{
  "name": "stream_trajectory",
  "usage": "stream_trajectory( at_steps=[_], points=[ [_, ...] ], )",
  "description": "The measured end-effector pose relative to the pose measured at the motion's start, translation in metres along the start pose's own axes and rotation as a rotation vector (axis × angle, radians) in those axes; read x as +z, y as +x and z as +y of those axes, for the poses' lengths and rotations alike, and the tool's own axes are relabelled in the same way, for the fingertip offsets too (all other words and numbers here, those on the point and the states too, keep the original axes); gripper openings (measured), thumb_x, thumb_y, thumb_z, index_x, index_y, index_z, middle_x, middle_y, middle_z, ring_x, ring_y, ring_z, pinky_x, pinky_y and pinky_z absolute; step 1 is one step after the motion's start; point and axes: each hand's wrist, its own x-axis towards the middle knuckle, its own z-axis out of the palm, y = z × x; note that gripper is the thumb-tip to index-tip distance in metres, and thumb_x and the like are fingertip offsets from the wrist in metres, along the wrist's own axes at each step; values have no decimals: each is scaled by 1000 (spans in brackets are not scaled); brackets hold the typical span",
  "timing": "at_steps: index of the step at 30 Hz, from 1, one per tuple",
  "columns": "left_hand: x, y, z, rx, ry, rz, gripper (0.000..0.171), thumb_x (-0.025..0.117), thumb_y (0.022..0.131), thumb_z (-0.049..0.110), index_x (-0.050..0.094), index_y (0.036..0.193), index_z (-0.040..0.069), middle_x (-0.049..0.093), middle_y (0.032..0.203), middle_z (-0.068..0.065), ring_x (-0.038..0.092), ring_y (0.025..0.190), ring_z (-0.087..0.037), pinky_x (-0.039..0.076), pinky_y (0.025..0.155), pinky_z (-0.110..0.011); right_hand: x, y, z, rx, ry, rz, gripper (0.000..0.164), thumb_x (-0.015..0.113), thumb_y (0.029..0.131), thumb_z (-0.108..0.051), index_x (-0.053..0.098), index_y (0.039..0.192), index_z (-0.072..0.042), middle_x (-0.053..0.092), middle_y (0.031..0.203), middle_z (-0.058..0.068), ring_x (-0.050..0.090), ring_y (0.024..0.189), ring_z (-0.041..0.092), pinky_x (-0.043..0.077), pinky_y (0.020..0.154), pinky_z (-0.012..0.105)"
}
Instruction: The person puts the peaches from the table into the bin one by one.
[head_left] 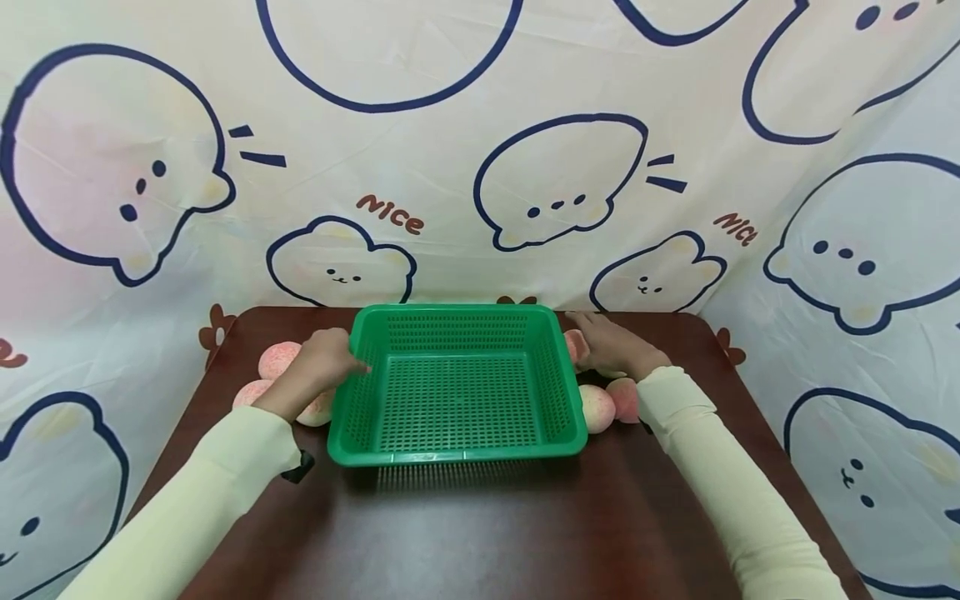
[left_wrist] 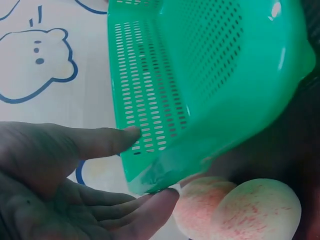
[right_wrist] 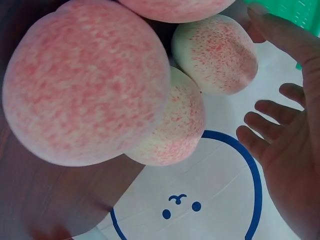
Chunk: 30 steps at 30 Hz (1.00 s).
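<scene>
A green plastic basket (head_left: 457, 457) with perforated walls and floor sits on the table, nothing inside it. My left hand (head_left: 322, 364) holds its left rim. In the left wrist view the thumb (left_wrist: 107, 142) lies over the inner side of the rim, with the other fingers outside. To the basket's right, my right hand (head_left: 613, 343) reaches over a cluster of pink-and-cream peaches. Its fingers are spread apart in the right wrist view, beside a pale speckled peach (right_wrist: 215, 55), and the thumb (right_wrist: 280, 30) points toward the basket.
Several peaches (head_left: 279, 361) lie left of the basket, partly behind the left forearm. More peaches (head_left: 597, 408) lie against its right side. The dark brown table (head_left: 450, 542) is bounded at the back and sides by a white cartoon-print cloth (head_left: 450, 158).
</scene>
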Motion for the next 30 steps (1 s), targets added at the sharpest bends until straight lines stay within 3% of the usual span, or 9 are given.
stream_trajectory(
  at_steps=[4, 8, 18, 26, 30],
  points=[
    [6, 2, -3, -11, 32, -4, 19, 77, 84, 7, 60, 84, -2, 61, 75, -14, 58, 68, -23, 47, 59, -31, 1, 6, -1, -25, 43, -53, 84, 77, 90, -43, 35, 159, -18, 40, 161, 7, 37, 148, 33, 35, 117, 60],
    [8, 2, -4, -22, 33, 4, 21, 77, 83, 6, 57, 78, 1, 57, 70, -11, 54, 65, -22, 44, 57, -30, 3, 11, -1, 1, 49, -118, 67, 77, 91, -26, 47, 151, -15, 50, 152, 11, 47, 137, 34, 40, 112, 60],
    [9, 5, -8, -65, -41, 14, 19, 76, 84, 8, 64, 90, -5, 64, 78, -16, 60, 64, -21, 49, 52, -28, 12, 20, 3, 66, 39, -121, 80, 83, 87, -20, 42, 154, -11, 41, 156, 15, 44, 142, 38, 40, 113, 60],
    [11, 10, -16, -103, -107, 8, 20, 72, 84, 7, 64, 94, -8, 68, 86, -21, 64, 68, -23, 52, 54, -30, 20, 26, 0, 97, 60, -110, 65, 76, 91, -12, 47, 150, -15, 47, 147, 11, 52, 126, 32, 48, 103, 51],
    [9, 13, -17, -126, -143, -14, 19, 71, 85, 7, 64, 94, -9, 68, 85, -21, 64, 66, -23, 52, 53, -31, 19, 28, -1, 109, 63, -106, 71, 79, 89, -11, 45, 151, -14, 48, 144, 10, 53, 126, 32, 49, 103, 52]
  ],
)
